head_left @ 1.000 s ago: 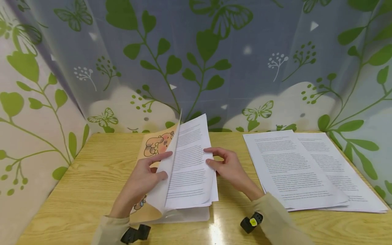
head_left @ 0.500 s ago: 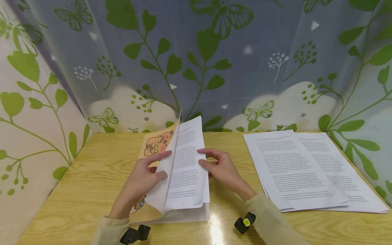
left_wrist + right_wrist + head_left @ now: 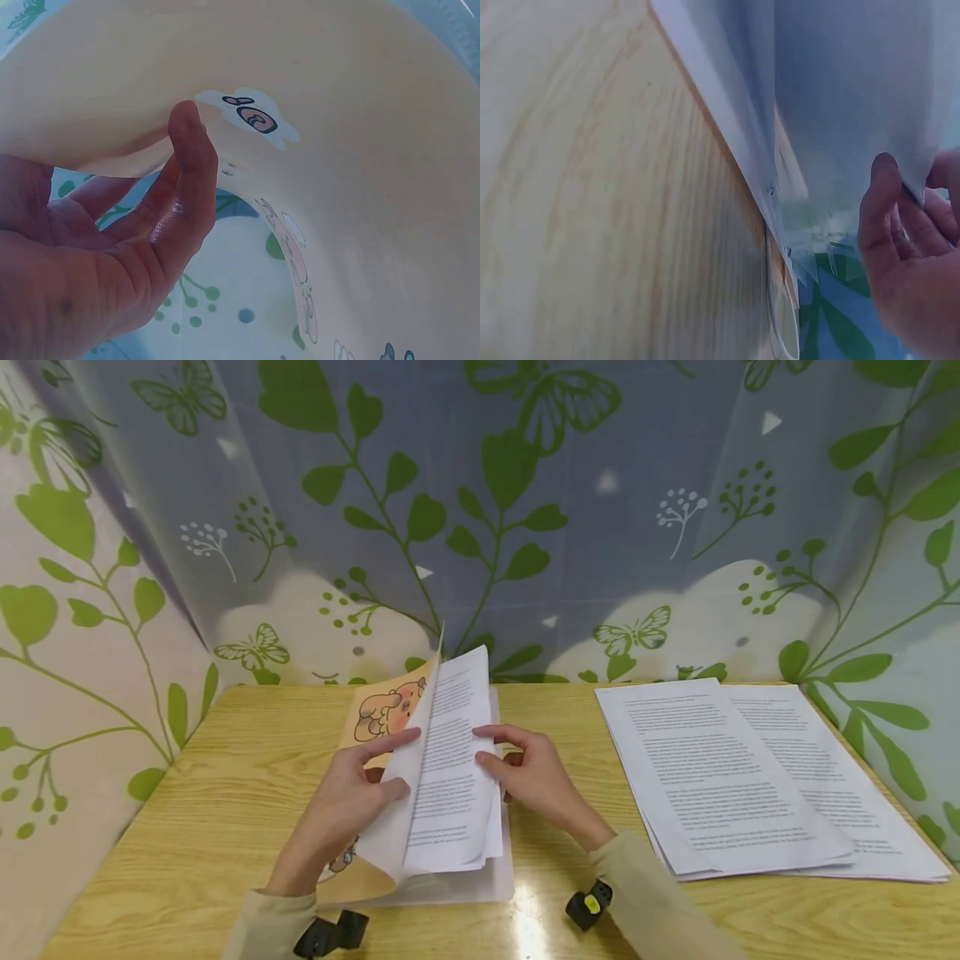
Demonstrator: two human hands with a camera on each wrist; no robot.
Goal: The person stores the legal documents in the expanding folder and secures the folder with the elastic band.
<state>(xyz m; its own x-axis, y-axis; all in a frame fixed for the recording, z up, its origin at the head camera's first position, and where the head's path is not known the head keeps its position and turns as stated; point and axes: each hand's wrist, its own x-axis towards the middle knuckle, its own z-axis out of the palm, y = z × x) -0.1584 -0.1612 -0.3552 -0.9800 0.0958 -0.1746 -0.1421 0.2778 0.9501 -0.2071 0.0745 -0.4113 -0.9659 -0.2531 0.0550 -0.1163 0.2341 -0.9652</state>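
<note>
A document folder with an orange cartoon cover [image 3: 386,706] lies partly opened on the table. My left hand [image 3: 352,797] grips the right edge of that cover and holds it lifted and bowed. In the left wrist view, one finger presses the cover's orange outer face [image 3: 360,150]. Between cover and back leaf [image 3: 498,881] stands a slanted stack of printed sheets [image 3: 450,768], its left side hidden by the cover. My right hand [image 3: 536,777] pinches the stack's right edge, thumb and index finger on the printed face. The right wrist view shows the sheets [image 3: 847,90] between thumb and fingers.
Two overlapping piles of printed sheets, a nearer pile [image 3: 720,777] and a farther pile [image 3: 840,777], lie on the right of the wooden table [image 3: 217,777]. A leaf-and-butterfly patterned curtain [image 3: 600,527] hangs right behind the table's back edge.
My right hand has moved left with the printed sheets, and their right edge now lies inside the folder's back leaf. The left hand and cover have hardly moved.
</note>
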